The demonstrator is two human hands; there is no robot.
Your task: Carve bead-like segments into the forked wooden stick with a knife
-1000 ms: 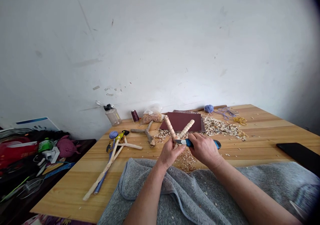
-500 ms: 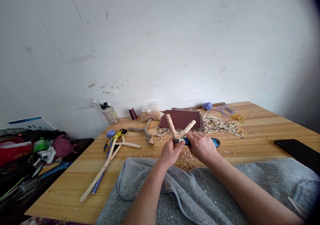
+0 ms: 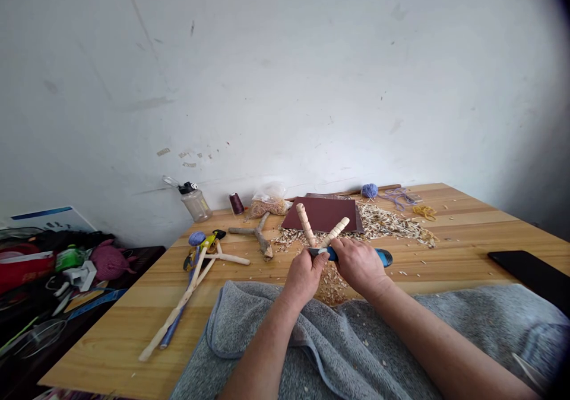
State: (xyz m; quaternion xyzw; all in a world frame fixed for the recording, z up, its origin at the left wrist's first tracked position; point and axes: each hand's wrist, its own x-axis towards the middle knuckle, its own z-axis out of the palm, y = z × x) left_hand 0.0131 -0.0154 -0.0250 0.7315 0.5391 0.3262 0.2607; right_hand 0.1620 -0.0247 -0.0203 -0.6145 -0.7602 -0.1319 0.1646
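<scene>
A pale peeled forked stick (image 3: 306, 224) points its two notched prongs up and away, in front of a dark red sheet (image 3: 325, 211). My left hand (image 3: 303, 274) is closed round the base of the fork, which its fingers hide. Closed on the blue and black handle of a knife (image 3: 383, 257) is my right hand (image 3: 360, 264). The knife lies across the fork just below the prongs, its front end by my left thumb. Wood shavings (image 3: 332, 284) lie beneath the hands, and a grey towel (image 3: 267, 320) spreads under my forearms.
Left on the table (image 3: 113, 335) lie peeled forked sticks (image 3: 178, 306); a grey-brown branch (image 3: 260, 234) is nearer the middle. Behind stand a bottle (image 3: 195, 203), a thread spool (image 3: 236, 203) and a plastic bag (image 3: 268, 201). A shavings pile (image 3: 392, 222), yarn (image 3: 369, 190) and black object (image 3: 529, 272) are right.
Both hands, the knife and the forked stick keep nearly the same place; only a very slight shift of the hands and of the whole view shows.
</scene>
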